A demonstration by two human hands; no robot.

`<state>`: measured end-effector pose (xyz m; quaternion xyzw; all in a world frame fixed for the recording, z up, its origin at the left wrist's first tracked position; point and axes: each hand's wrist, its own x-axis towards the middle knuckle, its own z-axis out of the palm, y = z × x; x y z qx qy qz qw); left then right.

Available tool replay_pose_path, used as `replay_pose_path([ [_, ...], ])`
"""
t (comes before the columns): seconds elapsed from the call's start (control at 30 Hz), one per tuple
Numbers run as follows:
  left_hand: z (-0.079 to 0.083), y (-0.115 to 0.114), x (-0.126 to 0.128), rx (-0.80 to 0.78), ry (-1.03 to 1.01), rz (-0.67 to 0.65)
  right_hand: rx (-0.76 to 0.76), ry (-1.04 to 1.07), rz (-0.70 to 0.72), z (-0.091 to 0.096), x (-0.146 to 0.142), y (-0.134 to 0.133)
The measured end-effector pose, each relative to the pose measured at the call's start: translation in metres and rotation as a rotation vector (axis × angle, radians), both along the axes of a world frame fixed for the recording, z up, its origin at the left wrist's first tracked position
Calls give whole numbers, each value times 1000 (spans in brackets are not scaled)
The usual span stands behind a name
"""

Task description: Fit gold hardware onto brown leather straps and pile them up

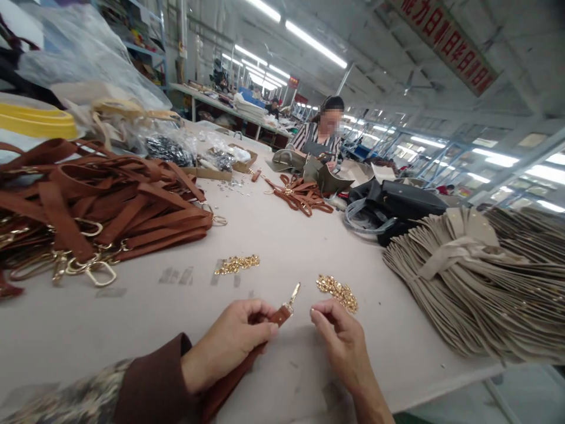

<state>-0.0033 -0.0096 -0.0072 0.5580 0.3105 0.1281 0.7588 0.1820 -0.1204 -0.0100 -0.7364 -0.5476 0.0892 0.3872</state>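
Note:
My left hand [229, 344] is closed round the end of a brown leather strap [281, 316]. A gold clasp [293, 293] sticks up from the strap's tip. My right hand [342, 347] is pinched shut just to the right of the strap; whether it holds a small part I cannot make out. A small heap of gold metal fittings [338, 291] lies right beyond my right hand. A second heap of gold fittings [237, 264] lies farther out on the beige table [282, 235].
A big pile of brown straps with gold clasps [88, 212] fills the left. Bundled beige leather strips [477, 282] lie at the right, with black bags [397, 206] behind. More brown straps [300, 194] lie by a seated person [322, 132] across the table. The table edge runs at lower right.

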Motion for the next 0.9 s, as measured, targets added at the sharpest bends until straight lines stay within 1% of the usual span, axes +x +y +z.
replay_pose_path([
  [0.07, -1, 0, 0, 20, -25, 4, 125, 75, 120, 1, -24, 0],
  [0.13, 0, -1, 0, 41, -49, 11, 180, 53, 202, 0, -39, 2],
  [0.17, 0, -1, 0, 47, -56, 17, 194, 34, 221, -1, -44, 4],
  [0.3, 0, -3, 0, 68, -57, 40, 205, 1, 220, -8, -47, 9],
  [0.43, 0, -4, 0, 114, -26, 59, 200, -11, 217, -11, -45, 8],
  [0.53, 1, -5, -1, 199, -28, 62, 201, -13, 219, -10, -46, 6],
  [0.63, 2, -5, -3, 323, -50, 77, 230, 17, 197, -8, -48, 6],
  [0.73, 3, -7, -3, 373, -63, 81, 273, 113, 125, -10, -55, 7],
  [0.8, 4, -7, -4, 384, -75, 81, 271, 240, 48, -14, -61, 9],
  [0.9, 7, -7, -5, 368, -92, 87, 268, 507, -81, -22, -67, 12],
])
